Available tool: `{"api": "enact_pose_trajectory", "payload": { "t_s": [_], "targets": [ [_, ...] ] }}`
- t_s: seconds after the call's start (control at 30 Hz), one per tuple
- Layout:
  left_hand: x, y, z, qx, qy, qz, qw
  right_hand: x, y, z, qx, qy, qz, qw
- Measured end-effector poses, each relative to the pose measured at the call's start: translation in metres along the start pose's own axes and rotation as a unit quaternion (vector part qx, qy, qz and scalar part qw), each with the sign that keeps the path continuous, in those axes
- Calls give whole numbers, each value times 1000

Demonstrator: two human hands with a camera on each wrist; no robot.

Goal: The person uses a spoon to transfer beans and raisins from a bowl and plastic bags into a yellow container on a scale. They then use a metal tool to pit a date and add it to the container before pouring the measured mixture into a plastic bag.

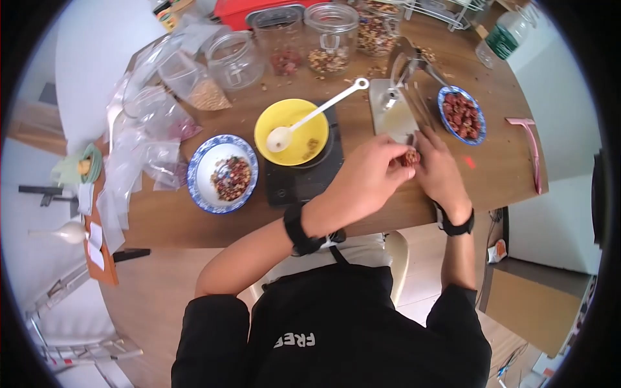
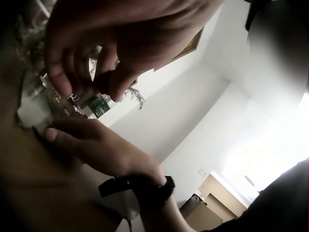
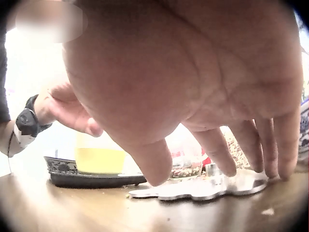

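Note:
My left hand [image 1: 365, 178] pinches a small wrinkled red-brown dried fruit [image 1: 410, 158] between thumb and fingertips, held just above the table. It looks like the dried red fruits in the blue-and-white bowl [image 1: 477, 132] at the right. The right hand [image 1: 444, 171] is lowered at the near end of a metal base plate [image 3: 198, 191], its fingers long and pointing down around the plate's edge in the right wrist view. On that plate stands a metal lever device [image 1: 406, 64] with long arms. In the left wrist view the fruit is a dark shape between the fingers.
A yellow bowl [image 1: 268, 123] with a white spoon [image 1: 323, 108] stands on a black cooktop [image 1: 280, 191]. Left of it is a bowl of mixed pieces [image 1: 202, 194]. Glass jars [image 1: 331, 29], plastic bags [image 1: 145, 119] and a bottle [image 1: 503, 39] line the back; a pink peeler [image 1: 535, 155] lies right.

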State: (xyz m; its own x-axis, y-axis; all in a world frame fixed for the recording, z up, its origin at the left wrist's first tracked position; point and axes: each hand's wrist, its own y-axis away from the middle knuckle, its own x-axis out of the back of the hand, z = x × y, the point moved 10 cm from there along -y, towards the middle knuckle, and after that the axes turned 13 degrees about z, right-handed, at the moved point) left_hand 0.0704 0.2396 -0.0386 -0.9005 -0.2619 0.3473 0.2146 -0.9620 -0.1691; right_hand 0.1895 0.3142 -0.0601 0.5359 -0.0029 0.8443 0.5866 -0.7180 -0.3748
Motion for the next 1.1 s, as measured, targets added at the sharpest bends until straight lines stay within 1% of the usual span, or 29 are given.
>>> {"api": "enact_pose_trajectory", "payload": {
  "t_s": [0.07, 0.1, 0.13, 0.17, 0.2, 0.23, 0.27, 0.3, 0.33, 0.37, 0.4, 0.43, 0.47, 0.53, 0.57, 0.6, 0.63, 0.67, 0.77, 0.83, 0.87, 0.93, 0.97, 1.03, 1.07, 1.1],
  "targets": [
    [32, 23, 10, -8, 51, 16, 999, 18, -1, -2, -2, 15, 71, 997],
    [52, 32, 10, -26, -10, 38, 999, 21, -3, -10, -3, 5, 68, 998],
    [72, 35, 12, -25, -45, 51, 997, 30, -3, -17, -15, -32, 73, 997],
    [94, 40, 7, -13, -65, 94, 993, 36, -4, -22, -27, -68, 78, 994],
    [113, 42, 5, -51, -98, 133, 985, 38, -6, -28, -31, -74, 74, 994],
    [131, 44, 9, -51, -144, 159, 975, 40, -7, -39, -20, -120, 70, 990],
    [146, 45, 2, -41, -159, 182, 969, 42, -11, -52, -7, -165, 69, 984],
    [159, 46, -1, -13, -168, 199, 965, 47, -17, -67, 14, -195, 84, 977],
    [167, 44, -4, -13, -171, 197, 965, 51, -25, -74, 12, -197, 86, 977],
    [173, 42, -7, -19, -226, 189, 956, 56, -33, -85, 37, -221, 84, 971],
    [177, 40, -9, -24, -280, 182, 942, 58, -41, -97, 64, -246, 80, 964],
    [177, 39, -6, -35, -327, 169, 929, 64, -50, -106, 100, -239, 125, 958],
    [178, 37, -8, -34, -329, 172, 928, 59, -61, -109, 103, -241, 124, 957],
    [167, 33, -8, -75, -370, 139, 916, 58, -78, -108, 105, -280, 176, 938],
    [166, 31, -11, -73, -372, 143, 914, 53, -85, -106, 107, -281, 189, 935],
    [160, 30, -17, -64, -369, 115, 920, 47, -88, -105, 111, -284, 187, 934],
    [153, 29, -23, -52, -366, 86, 925, 40, -90, -99, 96, -294, 192, 932],
    [154, 28, -25, -47, -369, 90, 924, 33, -92, -93, 78, -304, 197, 929],
    [149, 27, -32, -39, -369, 69, 926, 19, -90, -86, 51, -342, 161, 925],
    [146, 23, -28, -59, -378, 63, 922, 13, -89, -81, 31, -362, 137, 922],
    [145, 22, -26, -55, -381, 63, 921, 11, -89, -78, 30, -366, 134, 921],
    [149, 24, -12, -75, -376, 100, 918, 8, -87, -68, 5, -376, 145, 915],
    [152, 24, -8, -72, -379, 97, 917, 9, -87, -68, 5, -377, 146, 915],
    [170, 29, 2, -42, -307, 138, 941, 8, -85, -67, -1, -378, 144, 914],
    [179, 31, 6, -41, -313, 137, 939, 7, -86, -66, -1, -376, 147, 915],
    [195, 36, 6, -10, -273, 163, 948, 4, -86, -64, -2, -382, 142, 913]
  ]
}}
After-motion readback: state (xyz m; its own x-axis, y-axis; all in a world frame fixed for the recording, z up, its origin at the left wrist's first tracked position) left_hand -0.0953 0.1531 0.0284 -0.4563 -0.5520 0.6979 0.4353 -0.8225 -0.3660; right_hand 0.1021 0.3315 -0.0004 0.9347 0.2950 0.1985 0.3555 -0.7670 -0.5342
